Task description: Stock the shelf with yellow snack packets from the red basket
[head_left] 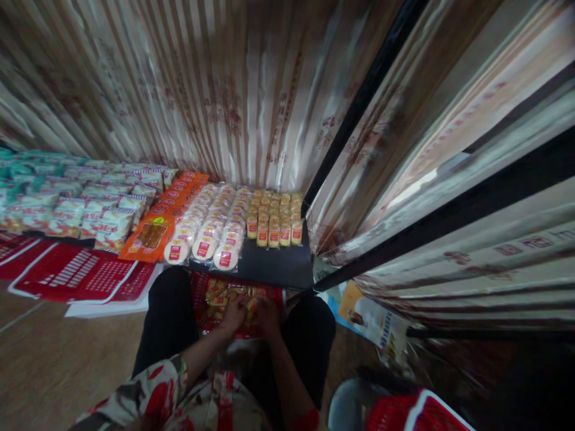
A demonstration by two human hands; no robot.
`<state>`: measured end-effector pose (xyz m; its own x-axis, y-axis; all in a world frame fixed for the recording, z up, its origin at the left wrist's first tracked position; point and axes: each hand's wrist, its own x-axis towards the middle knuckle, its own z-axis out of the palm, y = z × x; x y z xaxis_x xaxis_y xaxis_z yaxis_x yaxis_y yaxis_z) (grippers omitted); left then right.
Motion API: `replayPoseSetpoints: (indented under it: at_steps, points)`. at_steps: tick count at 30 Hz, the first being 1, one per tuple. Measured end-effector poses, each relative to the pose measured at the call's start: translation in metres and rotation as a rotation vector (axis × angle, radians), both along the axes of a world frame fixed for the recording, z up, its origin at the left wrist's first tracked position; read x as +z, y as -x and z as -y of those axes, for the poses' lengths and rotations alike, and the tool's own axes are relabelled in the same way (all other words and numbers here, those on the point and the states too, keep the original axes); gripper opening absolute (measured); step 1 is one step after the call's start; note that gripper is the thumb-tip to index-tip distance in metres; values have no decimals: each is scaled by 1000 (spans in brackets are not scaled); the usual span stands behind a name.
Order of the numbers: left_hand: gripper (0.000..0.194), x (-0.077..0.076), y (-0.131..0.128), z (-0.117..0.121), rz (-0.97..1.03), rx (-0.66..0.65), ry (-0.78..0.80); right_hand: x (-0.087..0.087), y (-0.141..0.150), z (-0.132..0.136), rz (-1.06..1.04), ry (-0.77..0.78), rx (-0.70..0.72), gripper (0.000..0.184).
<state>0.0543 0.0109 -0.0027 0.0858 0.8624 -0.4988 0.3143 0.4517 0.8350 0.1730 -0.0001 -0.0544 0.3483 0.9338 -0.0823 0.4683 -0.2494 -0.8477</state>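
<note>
Two hands, the left hand (236, 314) and the right hand (267, 314), are resting side by side, seemingly a little apart, with bent fingers over small wrapped packets (218, 293) that are lying loose in red packaging (207, 326) between two dark-clad knees (173, 305). Doing this handling well is probably calling for a light pinch on the wrapper rather than on the contents, one packet at a time, while the other hand is steadying the red packaging; keeping both wrists clear of the front edge of the black table (278, 266) is likely sparing the neat rows on it. Whether either hand is gripping a packet, I am not able to tell: the fingertips are blurring into dim shadow, and the backs of the hands are covering what is lying beneath. The knees are hiding part of the red packaging's sides. On the table, small yellow packets (274, 218) are filling rows at the right, and round white packets (210, 224) are overlapping beside them, so the rear ones are only partly showing. Farther left, an orange pack (164, 218) is lying next to white bags (108, 206), and greenish bags (22, 170) are running out past the edge of view. Behind them all, a striped curtain (251, 90) is blocking whatever is standing beyond it
</note>
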Motion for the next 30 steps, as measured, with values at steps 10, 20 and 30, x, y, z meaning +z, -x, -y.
replayPoseSetpoints:
  at_steps: [10,20,30]
  points:
    - [20,29,3,2,170,16,-76,34,1,7,-53,-26,-21,31]
    - [20,42,8,6,287,112,-3,46,-1,17,-251,-82,-73,27]
    - [19,56,7,4,318,162,-5,71,2,22,-216,-79,-138,29]
